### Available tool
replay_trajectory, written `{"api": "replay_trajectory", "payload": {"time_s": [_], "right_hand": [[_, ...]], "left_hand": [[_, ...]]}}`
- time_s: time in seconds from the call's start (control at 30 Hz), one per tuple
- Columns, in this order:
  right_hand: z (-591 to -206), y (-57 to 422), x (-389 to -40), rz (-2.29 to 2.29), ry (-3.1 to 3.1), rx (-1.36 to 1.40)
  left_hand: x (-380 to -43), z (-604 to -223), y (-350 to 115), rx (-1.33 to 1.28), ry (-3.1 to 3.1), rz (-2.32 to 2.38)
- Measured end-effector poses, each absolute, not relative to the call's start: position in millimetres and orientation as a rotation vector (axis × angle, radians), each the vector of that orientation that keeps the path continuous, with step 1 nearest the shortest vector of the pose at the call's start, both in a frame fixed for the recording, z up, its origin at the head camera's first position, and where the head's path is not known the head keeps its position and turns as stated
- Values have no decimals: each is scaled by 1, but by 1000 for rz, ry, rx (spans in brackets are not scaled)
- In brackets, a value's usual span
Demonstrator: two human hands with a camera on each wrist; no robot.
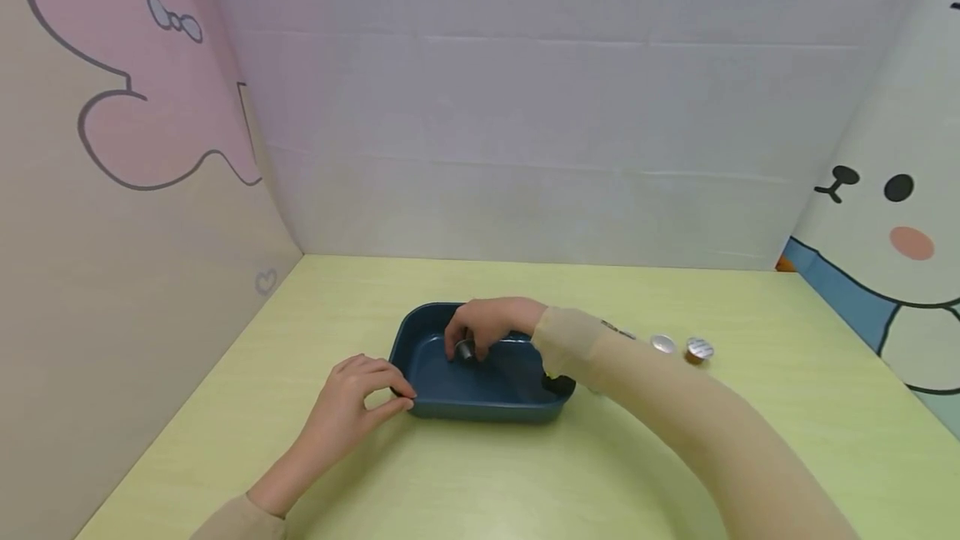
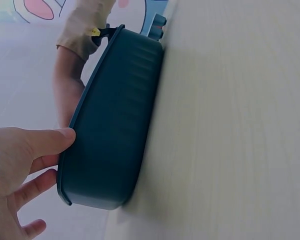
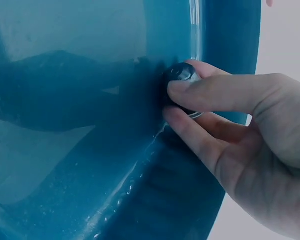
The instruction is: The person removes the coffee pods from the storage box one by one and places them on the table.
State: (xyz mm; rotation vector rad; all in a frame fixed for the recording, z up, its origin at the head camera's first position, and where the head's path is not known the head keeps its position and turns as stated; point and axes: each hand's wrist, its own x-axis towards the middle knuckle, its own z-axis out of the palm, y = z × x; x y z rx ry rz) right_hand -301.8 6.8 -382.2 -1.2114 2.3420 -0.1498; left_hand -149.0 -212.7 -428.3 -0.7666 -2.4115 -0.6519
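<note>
A dark blue rectangular tub (image 1: 487,412) stands on the table. My right hand (image 1: 491,319) reaches down inside it, near its back left part. Between thumb and fingers it pinches a small dark coffee capsule (image 3: 182,76) with a silvery rim, close to the tub's floor. Whether the capsule touches the floor, I cannot tell. My left hand (image 1: 354,397) holds the tub's front left corner. In the left wrist view its thumb (image 2: 57,141) presses the rim of the tub (image 2: 112,120), with the fingers partly hidden on the other side.
To the right of the tub lie a capsule with a pale lid (image 1: 663,344) and a brown capsule with a printed lid (image 1: 699,349). My right forearm (image 1: 660,390) crosses in front of that area and hides part of it. A white wall (image 1: 525,148) rises behind the table.
</note>
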Motion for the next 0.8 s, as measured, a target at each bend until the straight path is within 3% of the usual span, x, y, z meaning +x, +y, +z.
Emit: {"api": "replay_trajectory", "payload": {"time_s": [0.8], "right_hand": [[-366, 20, -304, -318, 2269, -1268]], "left_hand": [[-147, -428, -210, -740, -2442, -668]]}}
